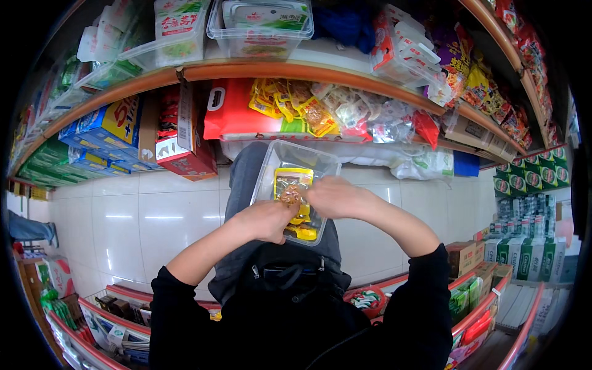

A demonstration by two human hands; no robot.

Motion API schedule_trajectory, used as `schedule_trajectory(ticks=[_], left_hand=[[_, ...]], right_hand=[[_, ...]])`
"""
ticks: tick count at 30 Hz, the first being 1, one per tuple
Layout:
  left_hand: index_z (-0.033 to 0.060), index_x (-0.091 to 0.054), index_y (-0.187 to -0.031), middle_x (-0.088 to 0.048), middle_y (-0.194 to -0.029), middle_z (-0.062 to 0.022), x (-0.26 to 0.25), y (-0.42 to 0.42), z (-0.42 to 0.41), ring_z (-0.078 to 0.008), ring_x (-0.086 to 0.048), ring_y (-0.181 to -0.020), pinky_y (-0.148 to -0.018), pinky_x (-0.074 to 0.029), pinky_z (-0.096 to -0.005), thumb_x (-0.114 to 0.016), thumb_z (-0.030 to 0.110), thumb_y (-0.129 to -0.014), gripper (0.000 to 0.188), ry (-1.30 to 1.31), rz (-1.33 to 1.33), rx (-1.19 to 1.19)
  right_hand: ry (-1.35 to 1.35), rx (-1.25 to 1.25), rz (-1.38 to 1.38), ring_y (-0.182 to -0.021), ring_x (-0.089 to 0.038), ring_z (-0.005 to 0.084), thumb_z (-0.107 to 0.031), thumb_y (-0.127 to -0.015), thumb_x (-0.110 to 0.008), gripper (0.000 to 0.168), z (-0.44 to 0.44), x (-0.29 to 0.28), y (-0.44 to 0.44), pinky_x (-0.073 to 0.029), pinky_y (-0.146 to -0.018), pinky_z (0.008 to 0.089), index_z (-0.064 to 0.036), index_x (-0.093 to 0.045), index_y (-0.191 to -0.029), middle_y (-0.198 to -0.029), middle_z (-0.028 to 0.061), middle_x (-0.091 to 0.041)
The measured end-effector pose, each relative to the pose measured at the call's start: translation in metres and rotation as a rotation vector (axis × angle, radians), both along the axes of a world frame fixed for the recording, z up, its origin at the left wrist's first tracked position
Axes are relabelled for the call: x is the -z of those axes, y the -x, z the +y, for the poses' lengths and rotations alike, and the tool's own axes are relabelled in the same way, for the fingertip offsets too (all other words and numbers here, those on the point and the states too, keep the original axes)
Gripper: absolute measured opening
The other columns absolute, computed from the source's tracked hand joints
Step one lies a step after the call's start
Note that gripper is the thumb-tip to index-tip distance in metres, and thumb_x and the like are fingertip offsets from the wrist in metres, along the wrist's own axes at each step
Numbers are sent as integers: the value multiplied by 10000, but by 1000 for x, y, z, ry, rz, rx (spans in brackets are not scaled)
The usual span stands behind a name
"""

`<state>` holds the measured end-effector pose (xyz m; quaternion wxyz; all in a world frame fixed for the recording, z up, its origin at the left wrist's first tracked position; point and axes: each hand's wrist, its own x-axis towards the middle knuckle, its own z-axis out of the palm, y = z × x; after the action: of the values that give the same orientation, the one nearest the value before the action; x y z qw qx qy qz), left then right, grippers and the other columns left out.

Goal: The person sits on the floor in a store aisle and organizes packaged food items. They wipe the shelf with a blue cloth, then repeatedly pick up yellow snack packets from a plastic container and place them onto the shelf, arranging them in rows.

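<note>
A clear plastic box (269, 171) rests tilted on my lap. Inside it lie yellow-edged snack packets (294, 175), and another yellow packet (303, 232) is at its near end. My left hand (268, 221) reaches over the box's left rim, its fingertips against a small packet with orange-brown food (290, 194). Its grip is partly hidden, so I cannot tell whether it holds that packet. Motion blurs my right hand (336, 196), which is curled over the right side of the box, close to the packets. Whatever may be in those fingers is hidden.
Ahead, a low shelf bears a red bag (236, 118) with loose yellow packets (319, 115) on top. Above its orange shelf edge (277, 70) stand clear tubs (259, 44). Cartons (187, 157) project at left. Behind me are red-edged racks (476, 305); a person's leg (30, 229) shows far left.
</note>
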<state>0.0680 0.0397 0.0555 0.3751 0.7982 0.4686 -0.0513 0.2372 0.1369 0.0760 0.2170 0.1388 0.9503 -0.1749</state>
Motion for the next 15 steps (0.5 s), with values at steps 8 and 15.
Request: schedule_trajectory(ticks=[8,15], left_hand=[[-33,-459,-1102,-571,-1060,-199,21,-2,-21,-360,-591,-983,-820,-498,-441,-723,81,-625,557,-314,-56,-34],[-10,-451,-997,-550,-980,-178,15,0,-33,-328,-593,-966,-786,-508,-406,-730,71,-639,462,-404,-96,-135]], right_hand=[[-99,94,-282,-999,-629,330,-207,-679,-734,694,-4,78,48,-530,-781,441,96,-497,-1256,-1039,218,-639],[-103,77,6,-900,-636,379,-120,-642,-720,603,-4,96,44,-532,-699,428,119,-500,-1150,-956,294,-605]])
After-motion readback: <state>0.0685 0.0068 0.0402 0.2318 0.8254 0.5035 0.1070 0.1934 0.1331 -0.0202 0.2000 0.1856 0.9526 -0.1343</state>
